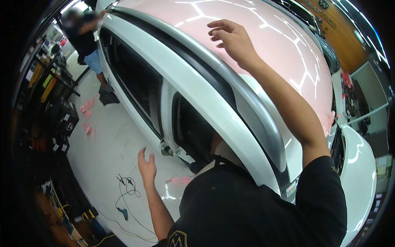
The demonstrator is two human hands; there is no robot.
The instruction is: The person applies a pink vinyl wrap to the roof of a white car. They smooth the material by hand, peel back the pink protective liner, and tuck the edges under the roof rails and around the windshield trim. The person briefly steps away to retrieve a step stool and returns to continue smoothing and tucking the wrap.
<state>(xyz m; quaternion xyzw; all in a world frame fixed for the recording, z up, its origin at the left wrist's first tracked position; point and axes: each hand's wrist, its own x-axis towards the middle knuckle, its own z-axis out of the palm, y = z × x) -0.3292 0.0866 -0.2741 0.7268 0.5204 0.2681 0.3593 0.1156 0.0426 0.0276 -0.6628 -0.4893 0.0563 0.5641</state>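
Observation:
My right hand (232, 39) is raised over the glossy pink film (263, 45) that covers most of a white car's roof. Its fingers are loosely bent and apart, with nothing seen in them. Between that hand and the car's side runs a silver roof rail (242, 88). On the other side, my left hand (147, 166) hangs in the air near the car's opened side, thumb and fingers apart and holding nothing. Close to it is a metal door latch (166, 149). The white roof frame (205, 96) curves past in front of me.
Another person (84, 35) stands at the car's far end, a hand at the roof edge. A black step stool (108, 96) is by their feet. Pink film scraps (87, 107) and a corded tool (123, 213) lie on the pale floor (98, 164). Crowded shelving (45, 82) lines the left.

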